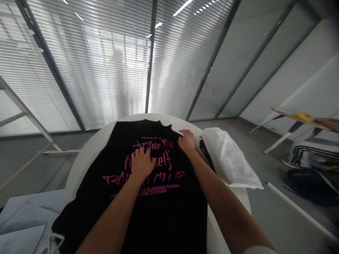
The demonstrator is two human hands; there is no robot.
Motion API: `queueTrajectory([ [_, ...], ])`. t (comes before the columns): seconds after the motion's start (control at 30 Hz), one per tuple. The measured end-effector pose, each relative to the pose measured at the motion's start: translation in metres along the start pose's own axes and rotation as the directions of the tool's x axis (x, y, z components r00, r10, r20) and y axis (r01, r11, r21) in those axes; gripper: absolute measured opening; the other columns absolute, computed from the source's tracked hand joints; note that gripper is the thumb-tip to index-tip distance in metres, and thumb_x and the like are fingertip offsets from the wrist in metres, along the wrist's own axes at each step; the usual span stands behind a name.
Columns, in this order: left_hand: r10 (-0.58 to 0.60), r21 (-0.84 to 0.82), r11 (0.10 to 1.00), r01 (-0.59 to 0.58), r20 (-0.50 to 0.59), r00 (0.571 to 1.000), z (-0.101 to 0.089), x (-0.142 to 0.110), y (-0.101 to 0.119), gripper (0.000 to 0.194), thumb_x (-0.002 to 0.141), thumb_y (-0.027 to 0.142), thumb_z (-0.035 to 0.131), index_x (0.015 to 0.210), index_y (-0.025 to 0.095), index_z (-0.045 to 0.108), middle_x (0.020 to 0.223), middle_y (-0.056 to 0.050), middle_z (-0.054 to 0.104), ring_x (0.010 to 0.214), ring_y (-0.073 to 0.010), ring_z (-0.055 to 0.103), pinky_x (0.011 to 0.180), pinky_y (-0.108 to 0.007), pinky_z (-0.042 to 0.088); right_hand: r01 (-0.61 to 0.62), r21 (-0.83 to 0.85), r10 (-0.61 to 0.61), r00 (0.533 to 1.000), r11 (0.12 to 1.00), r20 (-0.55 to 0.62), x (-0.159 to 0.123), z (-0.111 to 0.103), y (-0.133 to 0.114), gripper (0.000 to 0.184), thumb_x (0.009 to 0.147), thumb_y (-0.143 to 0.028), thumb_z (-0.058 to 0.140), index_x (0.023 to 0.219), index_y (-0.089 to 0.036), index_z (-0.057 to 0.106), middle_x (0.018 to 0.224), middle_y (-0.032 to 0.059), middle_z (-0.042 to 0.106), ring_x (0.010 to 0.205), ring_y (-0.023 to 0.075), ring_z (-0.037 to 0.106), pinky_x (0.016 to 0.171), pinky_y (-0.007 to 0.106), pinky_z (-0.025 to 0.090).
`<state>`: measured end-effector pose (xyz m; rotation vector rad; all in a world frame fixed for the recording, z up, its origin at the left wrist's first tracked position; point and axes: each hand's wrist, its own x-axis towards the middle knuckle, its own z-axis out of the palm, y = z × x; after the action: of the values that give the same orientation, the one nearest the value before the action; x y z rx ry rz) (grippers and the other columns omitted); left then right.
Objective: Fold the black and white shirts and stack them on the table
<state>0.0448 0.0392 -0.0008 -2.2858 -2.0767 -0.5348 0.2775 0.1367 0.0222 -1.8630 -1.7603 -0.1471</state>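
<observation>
- Glazed partition with lowered blinds [111, 81], dark uprights, grey floor.
- Table [79, 165], round, white, at centre.
- Black garment [172, 218], one, spread on the table and running out of view at the bottom; pink lettering [165, 160] on its upper part, "ELEVATING FASHION" legible.
- Left hand [141, 164], palm down on the lettering, fingers loosely spread; nothing visibly gripped.
- Right hand [187, 141], at the garment's upper right edge, fingers partly bent; whether it pinches cloth cannot be told.
- White packet [230, 158], soft, at the table's right side, dark material [205, 150] showing beside it.
- Pale sheets [23, 222], lower left.
- White metal frame [34, 121], far left.
- Second table [284, 112], right background, bearing a yellow item [302, 116]; another person's hand [329, 124], blurred, beside that item.
</observation>
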Motion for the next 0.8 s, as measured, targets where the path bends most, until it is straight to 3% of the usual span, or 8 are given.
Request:
queueTrajectory([
  [0.03, -0.005, 0.002, 1.000, 0.005, 0.004, 1.000, 0.000, 0.000, 0.000, 0.040, 0.087, 0.040, 0.045, 0.121, 0.023, 0.060, 0.121, -0.013, 0.055, 0.114, -0.0308, 0.045, 0.095, -0.045, 0.033, 0.113, 0.014, -0.113, 0.993, 0.994, 0.043, -0.003, 0.004, -0.009, 0.044, 0.080, -0.011, 0.046, 0.121, -0.017, 0.063, 0.125, 0.0114, 0.061, 0.121, 0.0244, 0.050, 0.107, 0.038, 0.035],
  [0.1, -0.010, 0.005, 1.000, 0.010, 0.007, 1.000, 0.000, 0.000, 0.001, 0.041, 0.087, 0.039, 0.045, 0.121, 0.024, 0.059, 0.122, -0.013, 0.055, 0.114, -0.0308, 0.045, 0.095, -0.046, 0.033, 0.328, 0.073, -0.336, 0.929, 0.942, 0.154, -0.010, 0.015, -0.025, 0.041, 0.085, -0.015, 0.045, 0.120, -0.022, 0.063, 0.123, 0.0071, 0.062, 0.120, 0.0211, 0.051, 0.107, 0.036, 0.034],
  [0.17, -0.008, 0.003, 1.000, 0.008, 0.005, 1.000, 0.001, 0.000, 0.001, 0.041, 0.087, 0.038, 0.046, 0.122, 0.024, 0.059, 0.123, -0.013, 0.055, 0.115, -0.0308, 0.045, 0.096, -0.046, 0.033, 0.368, 0.107, -0.383, 0.898, 0.924, 0.218, -0.014, 0.027, -0.035, 0.044, 0.091, -0.024, 0.042, 0.134, -0.022, 0.052, 0.134, 0.0076, 0.056, 0.125, 0.0196, 0.048, 0.107, 0.035, 0.034],
  [0.27, -0.007, -0.012, 1.000, 0.007, 0.007, 1.000, 0.001, 0.000, 0.000, 0.041, 0.087, 0.038, 0.045, 0.123, 0.024, 0.059, 0.122, -0.012, 0.055, 0.115, -0.0302, 0.045, 0.096, -0.046, 0.033, 0.264, 0.040, -0.263, 0.914, 0.964, 0.309, -0.015, 0.042, -0.033, 0.057, 0.097, -0.042, 0.036, 0.148, -0.018, 0.034, 0.151, 0.0117, 0.039, 0.138, 0.0216, 0.035, 0.112, 0.038, 0.027],
  [0.4, -0.021, -0.047, 0.999, 0.022, 0.013, 1.000, 0.001, 0.006, -0.007, 0.040, 0.087, 0.037, 0.045, 0.121, 0.025, 0.062, 0.122, -0.010, 0.057, 0.114, -0.0288, 0.047, 0.096, -0.045, 0.035, 0.104, -0.093, -0.068, 0.941, 0.990, 0.332, -0.015, 0.048, -0.019, 0.057, 0.099, -0.051, 0.025, 0.147, -0.024, 0.037, 0.157, 0.0071, 0.028, 0.144, 0.0268, 0.022, 0.116, 0.049, 0.015],
  [0.57, -0.069, -0.079, 0.994, 0.069, 0.008, 0.998, 0.002, 0.020, -0.022, 0.041, 0.086, 0.034, 0.045, 0.119, 0.025, 0.066, 0.124, -0.009, 0.059, 0.117, -0.0284, 0.048, 0.098, -0.045, 0.038, -0.171, -0.155, 0.202, 0.956, 0.973, 0.212, -0.019, 0.043, -0.013, 0.057, 0.097, -0.052, 0.031, 0.148, -0.027, 0.036, 0.154, 0.0122, 0.033, 0.138, 0.0336, 0.033, 0.112, 0.056, 0.017],
  [0.8, -0.186, -0.051, 0.982, 0.184, -0.028, 0.982, 0.001, 0.033, -0.048, 0.045, 0.086, 0.033, 0.044, 0.126, 0.027, 0.063, 0.132, -0.009, 0.057, 0.124, -0.0286, 0.046, 0.103, -0.047, 0.036, -0.337, -0.069, 0.343, 0.927, 0.939, 0.150, -0.012, 0.035, -0.002, 0.064, 0.097, -0.047, 0.028, 0.152, -0.012, 0.026, 0.144, 0.0207, 0.045, 0.135, 0.0331, 0.038, 0.109, 0.052, 0.026],
])
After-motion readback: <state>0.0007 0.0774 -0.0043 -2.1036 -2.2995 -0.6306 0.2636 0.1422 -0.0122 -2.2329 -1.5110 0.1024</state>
